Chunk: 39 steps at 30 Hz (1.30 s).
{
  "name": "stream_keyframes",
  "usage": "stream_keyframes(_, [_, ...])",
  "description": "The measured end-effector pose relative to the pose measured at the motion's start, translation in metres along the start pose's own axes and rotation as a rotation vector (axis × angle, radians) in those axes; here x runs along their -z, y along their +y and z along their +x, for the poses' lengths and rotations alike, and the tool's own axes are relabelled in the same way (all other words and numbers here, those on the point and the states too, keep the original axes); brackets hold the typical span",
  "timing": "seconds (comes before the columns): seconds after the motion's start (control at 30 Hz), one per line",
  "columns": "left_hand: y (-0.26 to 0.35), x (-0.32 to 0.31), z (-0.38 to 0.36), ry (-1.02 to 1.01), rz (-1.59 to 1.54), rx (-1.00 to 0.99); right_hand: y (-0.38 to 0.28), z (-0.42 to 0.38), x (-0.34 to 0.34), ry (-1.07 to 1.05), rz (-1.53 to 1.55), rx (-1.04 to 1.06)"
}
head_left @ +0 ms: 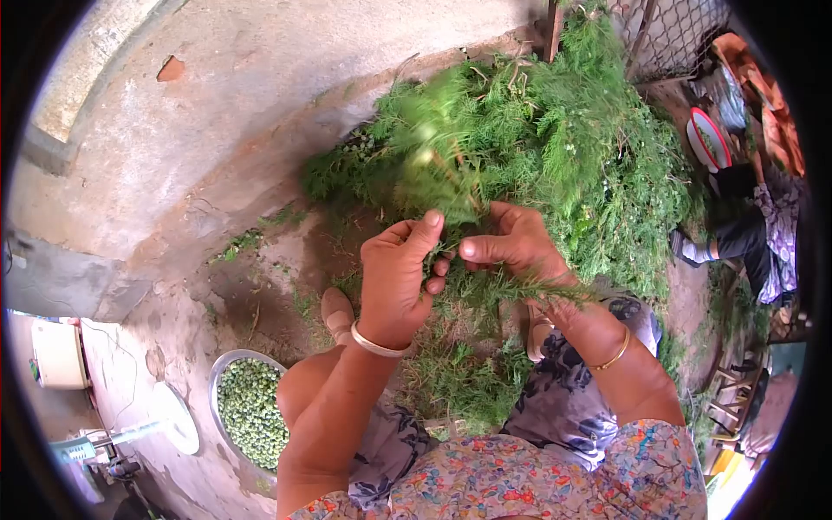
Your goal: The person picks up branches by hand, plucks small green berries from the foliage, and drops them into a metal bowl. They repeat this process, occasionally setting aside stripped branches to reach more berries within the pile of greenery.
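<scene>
Both hands meet just in front of the green plant heap (555,130). The left hand (394,277) and right hand (511,243) pinch a leafy sprig (451,182) between thumbs and fingers (426,232), its top rising above them. A metal bowl (227,364) of green peas sits well left of the heap.

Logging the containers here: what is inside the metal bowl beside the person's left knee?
The metal bowl is filled with small green pods. Its near edge is covered by the left arm and knee, and the pods hide the bottom.
</scene>
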<state>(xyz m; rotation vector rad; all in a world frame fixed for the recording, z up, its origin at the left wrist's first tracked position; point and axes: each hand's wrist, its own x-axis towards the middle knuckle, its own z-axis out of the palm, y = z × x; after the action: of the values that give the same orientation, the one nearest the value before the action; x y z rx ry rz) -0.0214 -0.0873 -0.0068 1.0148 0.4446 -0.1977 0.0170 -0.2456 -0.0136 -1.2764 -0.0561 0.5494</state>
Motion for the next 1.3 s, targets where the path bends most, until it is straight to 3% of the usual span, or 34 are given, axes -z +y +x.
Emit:
stream_keyframes(0.07, [-0.007, 0.000, 0.002, -0.004, 0.024, -0.097, 0.002, -0.001, -0.007, -0.014, -0.014, 0.031])
stream_keyframes(0.23, [-0.008, -0.007, 0.001, 0.036, -0.003, -0.024, 0.006, 0.002, -0.005, 0.059, -0.150, 0.053])
stream_keyframes(0.43, [-0.003, 0.016, 0.012, 0.100, -0.272, 0.080, 0.007, 0.006, 0.010, 0.100, 0.071, -0.007])
stream_keyframes(0.57, [0.007, 0.027, 0.016, -0.037, -0.360, 0.054, -0.011, -0.003, 0.004, 0.147, 0.145, -0.083])
stream_keyframes(0.77, [0.015, 0.020, 0.014, -0.172, -0.345, -0.101, -0.007, -0.006, 0.010, 0.008, 0.097, -0.070])
stream_keyframes(0.93, [0.025, 0.014, 0.012, -0.094, -0.072, -0.362, -0.006, -0.007, 0.003, 0.114, 0.010, -0.151])
stream_keyframes(1.07, [0.021, 0.013, 0.012, -0.097, -0.056, -0.262, -0.004, -0.005, 0.001, 0.067, -0.001, -0.150])
stream_keyframes(1.13, [0.019, 0.010, 0.010, -0.098, -0.054, -0.155, -0.005, -0.005, 0.002, 0.030, -0.227, -0.145])
stream_keyframes(1.3, [0.017, 0.016, 0.012, -0.135, -0.175, -0.135, 0.006, -0.003, 0.003, 0.017, -0.363, -0.047])
